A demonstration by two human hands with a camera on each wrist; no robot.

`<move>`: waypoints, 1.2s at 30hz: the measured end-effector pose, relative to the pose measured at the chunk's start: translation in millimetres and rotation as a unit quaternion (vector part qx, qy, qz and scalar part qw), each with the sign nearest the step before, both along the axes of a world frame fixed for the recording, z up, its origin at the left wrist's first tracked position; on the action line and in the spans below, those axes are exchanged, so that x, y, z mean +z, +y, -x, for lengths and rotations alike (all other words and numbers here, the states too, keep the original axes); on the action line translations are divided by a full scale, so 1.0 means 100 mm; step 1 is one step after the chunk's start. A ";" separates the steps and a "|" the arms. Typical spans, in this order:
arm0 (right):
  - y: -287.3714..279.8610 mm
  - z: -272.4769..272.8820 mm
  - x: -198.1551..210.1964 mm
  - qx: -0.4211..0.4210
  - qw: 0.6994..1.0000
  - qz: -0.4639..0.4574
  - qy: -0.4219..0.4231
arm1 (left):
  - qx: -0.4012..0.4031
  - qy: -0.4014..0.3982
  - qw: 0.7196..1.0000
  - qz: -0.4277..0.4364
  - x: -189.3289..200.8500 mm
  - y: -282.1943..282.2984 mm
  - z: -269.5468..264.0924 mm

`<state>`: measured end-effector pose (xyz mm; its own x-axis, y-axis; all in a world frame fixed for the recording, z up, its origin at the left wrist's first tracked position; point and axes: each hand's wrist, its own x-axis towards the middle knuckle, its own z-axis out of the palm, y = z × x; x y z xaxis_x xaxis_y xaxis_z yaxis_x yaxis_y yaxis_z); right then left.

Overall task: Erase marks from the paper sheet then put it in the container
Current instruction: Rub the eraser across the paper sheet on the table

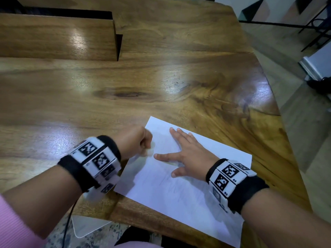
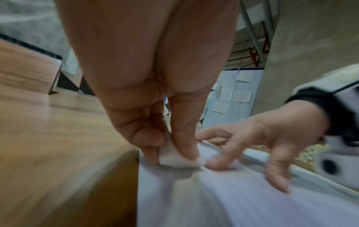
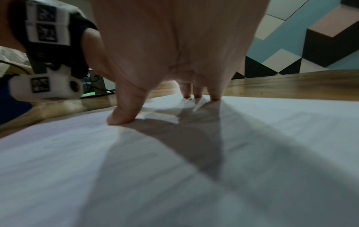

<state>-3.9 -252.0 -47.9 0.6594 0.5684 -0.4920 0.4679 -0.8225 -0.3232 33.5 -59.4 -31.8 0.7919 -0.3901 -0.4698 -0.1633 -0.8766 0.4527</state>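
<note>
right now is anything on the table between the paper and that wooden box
Nothing visible: bare wooden table lies between the white paper sheet and the wooden box container. Both hands are on the sheet: the left hand pinches a white eraser, the right hand presses flat.

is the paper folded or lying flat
Flat, unfolded: the paper sheet lies spread on the table, the right hand pressing it with spread fingers while the left hand rubs the eraser.
</note>
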 end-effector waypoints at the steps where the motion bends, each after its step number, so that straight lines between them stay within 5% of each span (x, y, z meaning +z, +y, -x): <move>1: 0.00 0.00 0.00 -0.004 1.000 -0.003 0.003 | -0.005 0.018 1.000 -0.002 -0.02 0.03 0.04; 8: 0.00 0.00 0.00 0.000 1.000 0.002 0.008 | 0.052 -0.098 0.993 0.035 -0.02 -0.31 -0.32; 14: -0.01 0.00 0.01 0.008 1.000 0.009 0.001 | -0.012 0.006 1.000 0.008 -0.07 -0.10 -0.08; 19: -0.01 0.00 0.00 0.005 1.000 0.003 0.004 | 0.044 -0.102 0.994 0.019 -0.02 -0.31 -0.30; 23: -0.03 0.00 -0.05 -0.023 0.999 -0.038 0.008 | 0.046 -0.105 0.993 0.027 -0.06 -0.30 -0.30; 28: -0.10 0.01 -0.10 -0.176 0.983 -0.050 -0.001 | 0.062 -0.119 0.990 0.029 -0.04 -0.28 -0.27; 36: -0.06 -0.02 -0.03 -0.169 0.985 -0.009 -0.011 | 0.041 -0.088 0.995 0.033 -0.02 -0.41 -0.23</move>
